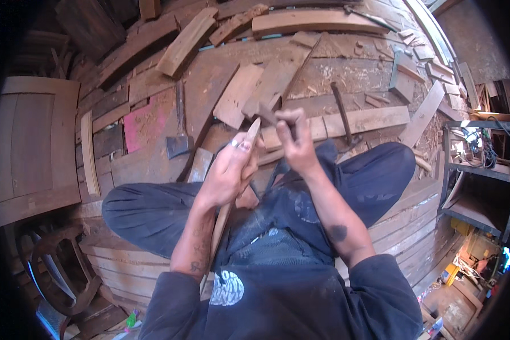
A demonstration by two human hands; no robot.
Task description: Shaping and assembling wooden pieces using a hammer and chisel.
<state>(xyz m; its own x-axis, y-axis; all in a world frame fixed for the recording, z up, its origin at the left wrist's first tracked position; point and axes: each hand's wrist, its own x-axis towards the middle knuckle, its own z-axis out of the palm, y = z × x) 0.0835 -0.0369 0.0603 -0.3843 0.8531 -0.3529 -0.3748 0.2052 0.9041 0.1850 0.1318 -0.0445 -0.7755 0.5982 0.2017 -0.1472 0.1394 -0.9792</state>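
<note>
My left hand [229,170] is wrapped round a long pale wooden stick [254,131]. Its tapered tip points up and away from me, while the lower end runs back along my left forearm. In my right hand [296,141] a small dark brown piece [267,114] is pinched between thumb and fingers, close to the stick's tip. What kind of piece it is, and whether it touches the tip, I cannot tell. Beyond both hands lies a pale board [239,95]. A hatchet [179,145] rests on the floor to the left, and a hammer [341,110] lies to the right.
Wooden beams [320,22] and offcuts cover the far floor. A panelled wooden door [37,147] is at the left, with a curved wooden frame [62,272] below it. At the right stands a dark metal shelf [476,170] holding cables. My crossed legs flank the work.
</note>
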